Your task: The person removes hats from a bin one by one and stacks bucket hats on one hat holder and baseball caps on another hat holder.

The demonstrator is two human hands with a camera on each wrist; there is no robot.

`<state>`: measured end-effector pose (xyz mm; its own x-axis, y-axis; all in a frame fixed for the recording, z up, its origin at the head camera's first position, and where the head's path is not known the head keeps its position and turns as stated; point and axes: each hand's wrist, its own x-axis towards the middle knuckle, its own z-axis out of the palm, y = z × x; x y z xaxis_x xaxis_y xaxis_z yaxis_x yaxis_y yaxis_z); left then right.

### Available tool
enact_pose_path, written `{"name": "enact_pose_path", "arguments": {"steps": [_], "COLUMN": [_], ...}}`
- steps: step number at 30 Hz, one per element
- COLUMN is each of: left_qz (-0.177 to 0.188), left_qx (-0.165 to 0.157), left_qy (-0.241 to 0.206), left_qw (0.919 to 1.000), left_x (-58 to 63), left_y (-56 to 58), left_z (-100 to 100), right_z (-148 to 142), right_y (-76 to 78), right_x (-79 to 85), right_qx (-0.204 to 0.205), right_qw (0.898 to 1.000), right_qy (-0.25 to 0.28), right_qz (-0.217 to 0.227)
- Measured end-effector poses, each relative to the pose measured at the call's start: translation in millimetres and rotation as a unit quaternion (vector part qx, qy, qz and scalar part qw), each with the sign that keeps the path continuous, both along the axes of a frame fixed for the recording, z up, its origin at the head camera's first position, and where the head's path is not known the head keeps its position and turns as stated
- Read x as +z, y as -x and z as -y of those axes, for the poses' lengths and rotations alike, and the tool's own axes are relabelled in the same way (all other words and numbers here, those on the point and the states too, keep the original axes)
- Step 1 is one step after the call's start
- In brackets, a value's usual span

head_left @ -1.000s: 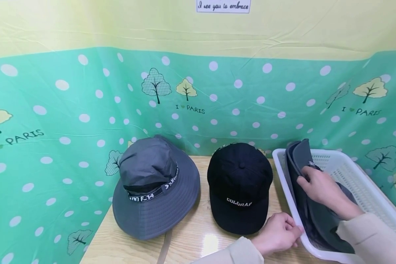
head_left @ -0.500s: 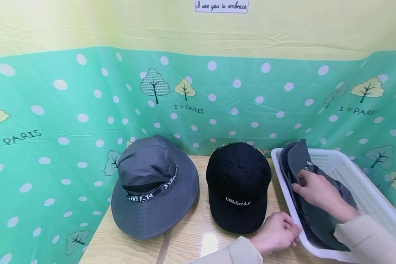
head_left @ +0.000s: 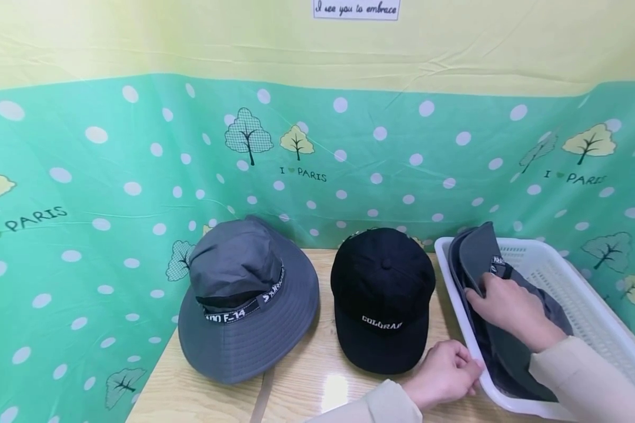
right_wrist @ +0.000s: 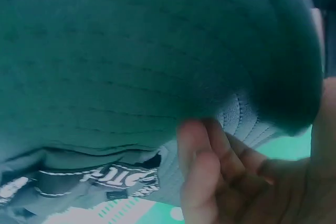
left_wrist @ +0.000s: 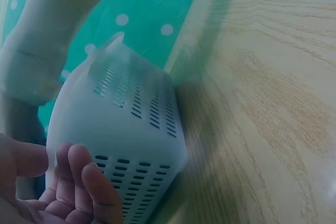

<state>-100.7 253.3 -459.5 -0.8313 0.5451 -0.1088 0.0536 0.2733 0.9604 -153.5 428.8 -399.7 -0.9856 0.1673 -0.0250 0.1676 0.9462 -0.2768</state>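
My right hand (head_left: 513,308) is inside the white basket, its bent fingers on the stitched brim of a dark grey bucket hat (head_left: 478,252). The right wrist view has this brim (right_wrist: 105,66) close up, with a lettered band below it and my thumb and fingers at its lower edge. Another dark layer of fabric lies under that hat; what it is I cannot tell. With thumb and fingers my left hand (head_left: 444,374) holds the rim of the white basket (head_left: 473,346) at its near left side. The left wrist view shows those fingers (left_wrist: 100,184) against the slotted wall.
Left of the basket a black baseball cap (head_left: 385,294) with white lettering sits on the wooden table (head_left: 301,388). Further left stands a grey wide-brimmed bucket hat (head_left: 243,299) with a lettered band. A green and yellow dotted curtain (head_left: 360,194) hangs right behind them.
My right hand has shifted slightly left and down along the brim, and more of the hat's band shows. My left hand stays at the basket's rim.
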Motion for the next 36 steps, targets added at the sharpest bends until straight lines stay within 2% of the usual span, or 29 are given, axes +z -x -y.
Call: {"name": "enact_pose_path", "arguments": {"steps": [5,9,15,18,23,30,36], "left_qz": [-0.009,-0.007,-0.013,-0.017,-0.021,-0.026,-0.025], "left_qx": [-0.009,-0.014,-0.007,-0.007,-0.008,-0.015,-0.023], "left_qy": [0.006,0.006,0.009,0.006,0.005,-0.007,-0.009], "left_qw": [0.9999,0.9999,0.9999,0.9998,0.9997,0.9995,0.9994], "left_x": [0.3,0.9,0.6,-0.1,-1.2,-1.7,0.5], "left_y": [0.7,0.5,0.0,0.4,0.6,1.4,-1.3], "left_z": [1.4,2.0,1.8,2.1,2.1,0.6,-0.6], "right_z": [3.7,3.5,10.2,13.0,12.2,8.8,10.2], "right_y": [13.3,19.3,19.6,19.7,21.4,19.9,12.4], "right_x": [3.7,12.4,20.5,18.9,12.7,-2.6,-0.6], "right_qx": [-0.013,0.000,0.033,0.039,0.023,-0.010,0.006], "right_qw": [0.999,1.000,0.999,0.998,0.999,0.995,0.995], "right_qy": [-0.013,-0.015,-0.025,-0.036,-0.045,-0.093,-0.092], "right_qz": [-0.028,-0.002,0.033,0.027,0.013,-0.045,-0.047]}}
